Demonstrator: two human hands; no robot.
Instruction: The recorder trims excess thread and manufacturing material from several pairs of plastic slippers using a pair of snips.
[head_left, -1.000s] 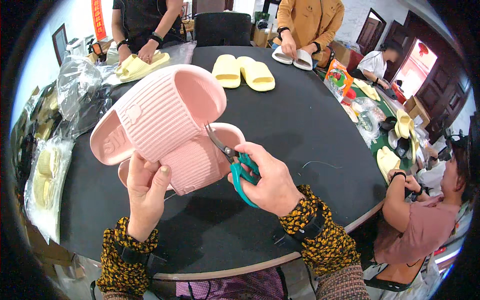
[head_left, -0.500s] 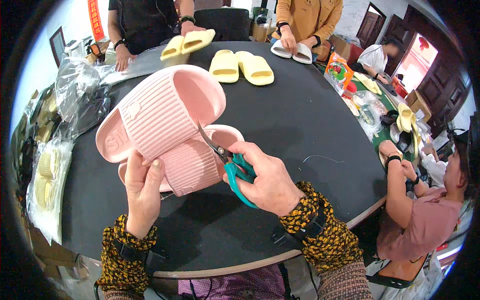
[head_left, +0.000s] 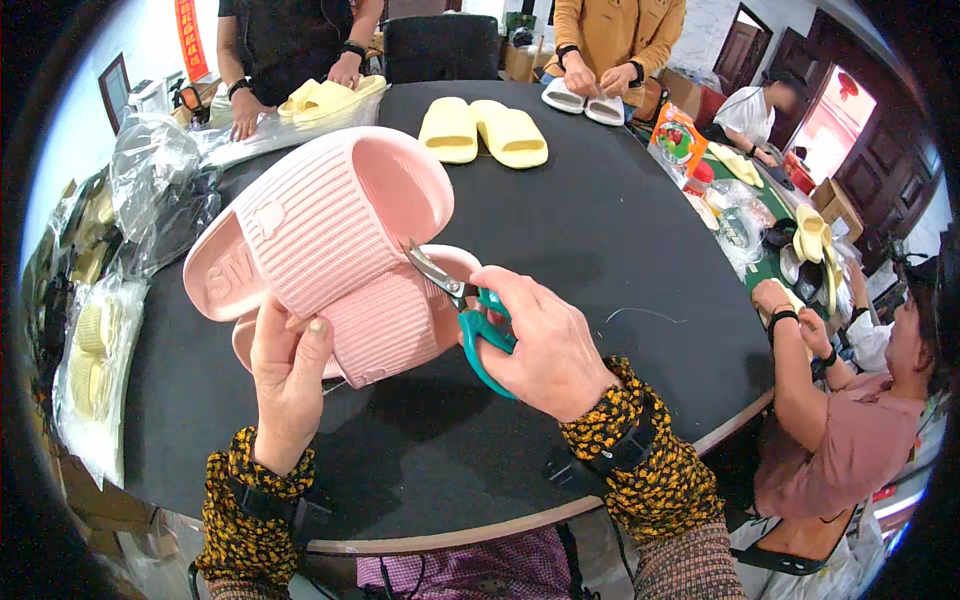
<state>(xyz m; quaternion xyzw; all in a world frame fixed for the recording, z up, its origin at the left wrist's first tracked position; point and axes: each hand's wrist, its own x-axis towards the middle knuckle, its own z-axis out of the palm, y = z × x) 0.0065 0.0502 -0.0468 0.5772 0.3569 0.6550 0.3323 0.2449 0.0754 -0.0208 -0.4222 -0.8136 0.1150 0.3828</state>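
Left hand [head_left: 288, 375] clamped on pink slippers [head_left: 330, 245]; right hand [head_left: 545, 340] clamped on teal scissors [head_left: 470, 315].

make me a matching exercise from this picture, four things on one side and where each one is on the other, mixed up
Things:
1. pink slippers
2. green-handled scissors
3. yellow slippers
4. white slippers

Places:
A. lying side by side on the black table, nobody touching them
B. in the right hand, blades pointing at the pink pair
C. held up by the left hand above the table
D. at the far edge, under the hands of a person in an orange top

Pairs: 1-C, 2-B, 3-A, 4-D
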